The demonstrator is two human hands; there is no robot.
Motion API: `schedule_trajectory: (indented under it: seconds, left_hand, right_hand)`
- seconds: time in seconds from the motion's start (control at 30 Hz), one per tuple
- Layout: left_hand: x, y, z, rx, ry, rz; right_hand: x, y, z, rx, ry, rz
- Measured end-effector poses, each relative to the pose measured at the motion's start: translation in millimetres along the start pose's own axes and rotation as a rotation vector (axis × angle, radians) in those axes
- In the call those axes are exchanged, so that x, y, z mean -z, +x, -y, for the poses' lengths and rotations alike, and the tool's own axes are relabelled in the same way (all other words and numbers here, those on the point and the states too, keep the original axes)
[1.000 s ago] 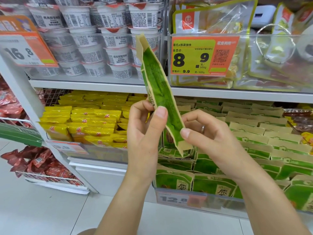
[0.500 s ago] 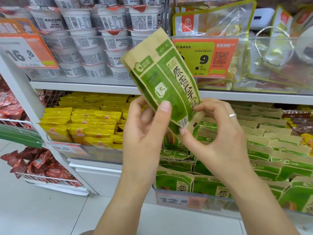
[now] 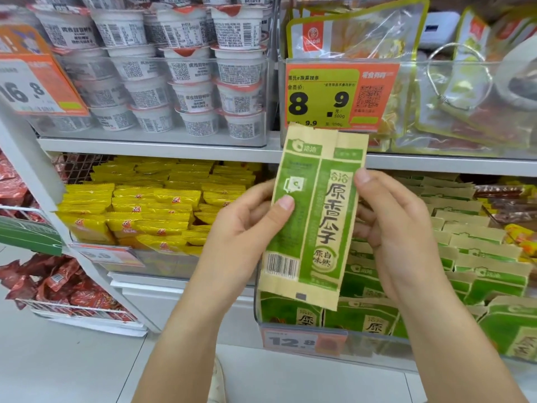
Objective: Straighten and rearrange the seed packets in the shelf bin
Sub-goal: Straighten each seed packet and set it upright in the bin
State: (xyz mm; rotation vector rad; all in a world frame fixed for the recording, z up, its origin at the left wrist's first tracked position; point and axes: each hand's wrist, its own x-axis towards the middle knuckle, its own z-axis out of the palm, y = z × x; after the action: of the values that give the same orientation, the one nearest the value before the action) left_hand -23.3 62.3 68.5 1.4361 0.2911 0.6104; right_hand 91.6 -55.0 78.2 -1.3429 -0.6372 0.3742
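Observation:
A green and tan seed packet [image 3: 312, 216] stands upright in the air in front of the shelf, its printed face toward me. My left hand [image 3: 247, 225] pinches its left edge, thumb on the front. My right hand [image 3: 389, 228] grips its right edge, thumb near the upper part and fingers behind. Below and to the right lies the clear shelf bin [image 3: 290, 327], filled with several rows of matching green seed packets [image 3: 476, 257], some leaning at different angles.
Yellow snack packets [image 3: 145, 210] fill the bin to the left. White cups [image 3: 174, 77] are stacked on the upper shelf, next to an orange 8.9 price tag [image 3: 337, 97]. Red packets [image 3: 58, 283] sit in wire baskets at far left. A 12.8 price label [image 3: 293, 341] fronts the seed bin.
The packet turned from edge-on to face-on and came down from a tilt to upright. My right hand shifted from its lower corner up to its right edge.

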Motion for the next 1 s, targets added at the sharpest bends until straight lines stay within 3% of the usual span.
schedule_trajectory:
  seconds: [0.17,0.23,0.5,0.77,1.0]
  left_hand:
    - [-9,-1,5,-0.299,0.461,-0.176]
    - [-13,-2,6,-0.323,0.553,-0.250]
    - [-17,-4,1,-0.319,0.636,-0.432]
    - [-18,-4,5,-0.411,0.795,-0.468]
    - [-17,-2,8,-0.389,0.824,-0.470]
  right_hand:
    - [-8,-4,-1,0.035,0.054,0.006]
    - [-10,-6,-1,0.057,0.077,0.013]
    - [-17,-12,-2,0.173,0.063,0.143]
    - [-21,-14,-2,0.188,0.081,0.187]
    - [-22,-14,-1,0.172,0.039,0.167]
